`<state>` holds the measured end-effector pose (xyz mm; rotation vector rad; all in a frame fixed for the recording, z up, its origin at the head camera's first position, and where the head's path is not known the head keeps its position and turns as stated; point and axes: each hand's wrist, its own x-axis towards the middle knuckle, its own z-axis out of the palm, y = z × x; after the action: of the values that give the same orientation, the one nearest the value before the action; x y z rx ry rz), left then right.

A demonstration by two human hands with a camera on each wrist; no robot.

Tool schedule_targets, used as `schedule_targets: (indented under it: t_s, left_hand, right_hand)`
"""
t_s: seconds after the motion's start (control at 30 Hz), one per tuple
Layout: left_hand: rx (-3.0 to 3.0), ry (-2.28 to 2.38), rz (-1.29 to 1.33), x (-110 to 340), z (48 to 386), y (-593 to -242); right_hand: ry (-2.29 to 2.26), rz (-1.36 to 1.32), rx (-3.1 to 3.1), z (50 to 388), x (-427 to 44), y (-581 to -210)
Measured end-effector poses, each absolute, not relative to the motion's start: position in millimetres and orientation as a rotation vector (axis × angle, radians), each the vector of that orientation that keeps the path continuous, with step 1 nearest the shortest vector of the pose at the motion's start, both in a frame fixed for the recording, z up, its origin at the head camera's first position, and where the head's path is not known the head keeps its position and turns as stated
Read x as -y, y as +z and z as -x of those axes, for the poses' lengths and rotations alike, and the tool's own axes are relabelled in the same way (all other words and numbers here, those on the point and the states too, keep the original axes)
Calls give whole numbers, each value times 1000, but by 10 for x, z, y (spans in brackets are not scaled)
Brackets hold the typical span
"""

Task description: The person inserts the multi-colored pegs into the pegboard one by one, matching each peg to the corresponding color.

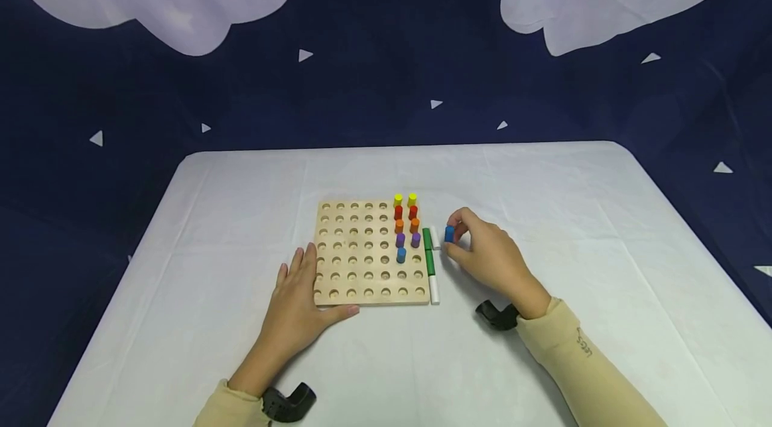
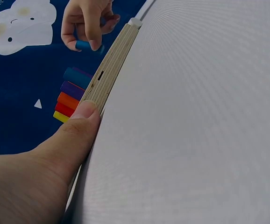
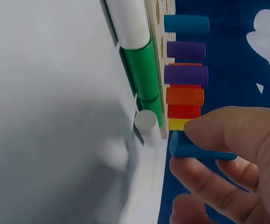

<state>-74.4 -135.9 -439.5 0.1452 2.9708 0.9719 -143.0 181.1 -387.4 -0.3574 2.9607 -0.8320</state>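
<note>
A square wooden pegboard [image 1: 352, 253] with rows of round holes lies on the table. Paired yellow, red, orange and purple pegs stand in its two right columns, and a single blue peg [image 1: 401, 255] stands below them. My right hand [image 1: 491, 256] pinches another blue peg [image 3: 200, 148] between thumb and fingers, in the air just right of the board. My left hand [image 1: 295, 310] rests along the board's left edge, its thumb [image 2: 81, 123] against the near side and its fingers extended.
Two green pegs [image 1: 429, 262] and two white pegs [image 1: 434, 290] lie along the board's right edge. A white cloth [image 1: 211, 259] covers the table. Behind it hangs a dark blue curtain [image 1: 362, 92] with clouds and triangles.
</note>
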Motion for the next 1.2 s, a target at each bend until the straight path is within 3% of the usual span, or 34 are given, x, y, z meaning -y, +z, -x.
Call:
schedule_targets:
  t_s: [1.2]
  left_hand:
    - [-2955, 955, -122, 1351, 750, -4388]
  right_hand:
    - [-736, 615, -3020, 1272, -1399, -3931]
